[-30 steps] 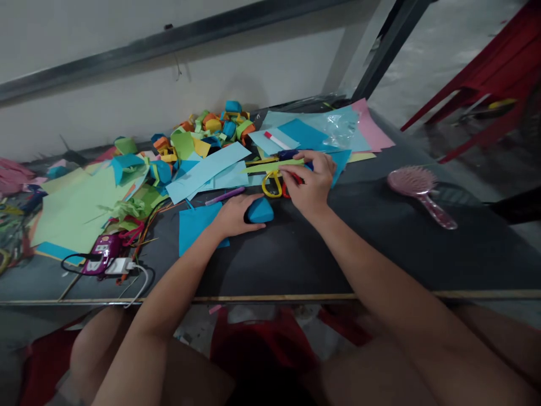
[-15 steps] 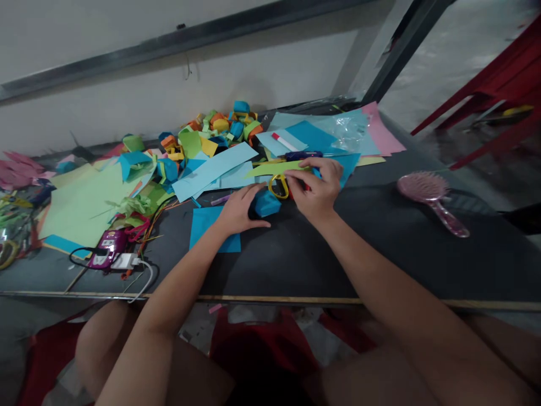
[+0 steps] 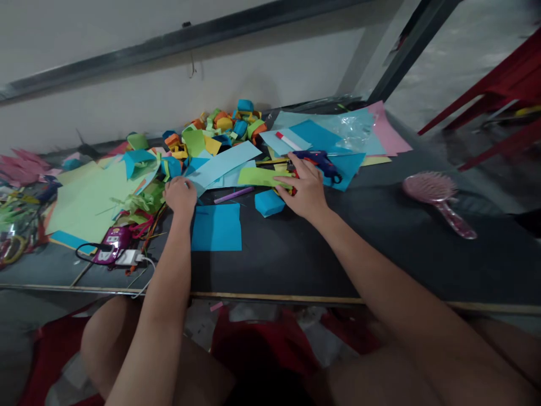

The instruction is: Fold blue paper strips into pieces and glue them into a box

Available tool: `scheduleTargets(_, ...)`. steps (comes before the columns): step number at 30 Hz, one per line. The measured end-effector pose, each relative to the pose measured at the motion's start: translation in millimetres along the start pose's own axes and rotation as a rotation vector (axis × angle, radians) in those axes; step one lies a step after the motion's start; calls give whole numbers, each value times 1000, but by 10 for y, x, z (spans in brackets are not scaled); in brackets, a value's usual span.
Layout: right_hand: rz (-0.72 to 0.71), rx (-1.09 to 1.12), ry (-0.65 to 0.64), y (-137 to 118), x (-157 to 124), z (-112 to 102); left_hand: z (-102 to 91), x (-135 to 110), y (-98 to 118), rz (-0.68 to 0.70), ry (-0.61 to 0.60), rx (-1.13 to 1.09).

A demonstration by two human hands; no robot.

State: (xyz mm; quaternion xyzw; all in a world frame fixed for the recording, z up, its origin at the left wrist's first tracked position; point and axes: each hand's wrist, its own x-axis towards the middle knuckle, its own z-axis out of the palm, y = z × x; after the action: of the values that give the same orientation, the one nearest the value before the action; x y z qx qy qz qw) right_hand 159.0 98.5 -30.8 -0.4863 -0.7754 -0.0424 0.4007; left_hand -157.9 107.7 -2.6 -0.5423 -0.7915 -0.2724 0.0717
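My left hand sits with curled fingers at the near corner of a long light-blue paper strip, next to crumpled green paper. I cannot tell whether it holds anything. My right hand lies over the scissors, of which only bits of yellow and red handle show, and its thumb rests on a green paper strip. A folded blue paper piece lies free on the dark table between my hands. A blue square sheet lies flat beside it.
A blue glue gun lies just beyond my right hand, and a purple pen near the green strip. A pile of folded coloured pieces sits at the back. A pink hairbrush is right, a purple device with cable left, red chairs beyond.
My left hand let go of the folded blue piece and moved left to the light-blue strip. My right hand shifted slightly, uncovering the glue gun.
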Motion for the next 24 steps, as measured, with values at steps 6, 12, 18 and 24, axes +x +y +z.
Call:
scheduleTargets(6,-11,15,40,19,18,-3,-11,100,-283,-197,-45,136)
scheduleTargets(12,-17,40,62,19,26,1,56,158,-350,-56,-126,46)
scheduleTargets(18,-6,46,59,24,23,-10,133,273,-381,-204,-59,-379)
scheduleTargets(24,-12,61,76,3,33,-24,201,403,-324,-418,-3,-954)
